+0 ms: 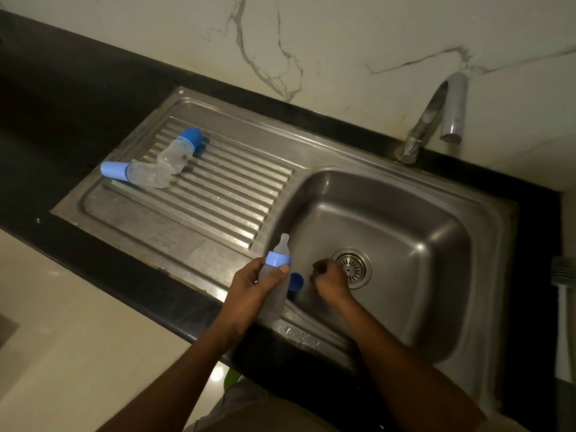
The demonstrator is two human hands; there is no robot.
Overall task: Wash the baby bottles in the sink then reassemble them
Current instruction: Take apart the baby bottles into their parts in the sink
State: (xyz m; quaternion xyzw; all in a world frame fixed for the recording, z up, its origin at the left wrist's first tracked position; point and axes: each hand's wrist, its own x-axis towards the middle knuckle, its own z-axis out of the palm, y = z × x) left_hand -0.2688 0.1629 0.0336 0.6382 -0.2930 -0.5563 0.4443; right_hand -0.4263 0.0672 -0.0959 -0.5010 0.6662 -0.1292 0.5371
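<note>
Left hand [252, 285]: your fingers wrap the bottle [276, 294], teat up, over the front-left rim of the sink [405, 213]. Right hand [330, 279]: fingers curled in the basin, contents indiscernible. Risks: a wet grip may slip, and the loose blue cap [296, 281] may slide towards the drain [353, 268].

Kitchen, steel sink [486, 213], tap [436, 116], marble wall [343, 42]

Baby bottles: three – capped bottle [174, 154], second capped bottle [146, 177], uncapped bottle [277, 259]. Blue caps: three, counting loose cap [296, 281]. My hands: two – left hand [252, 285], right hand [330, 280]. One sink [405, 244], one tap [436, 113], one drain strainer [353, 269].
</note>
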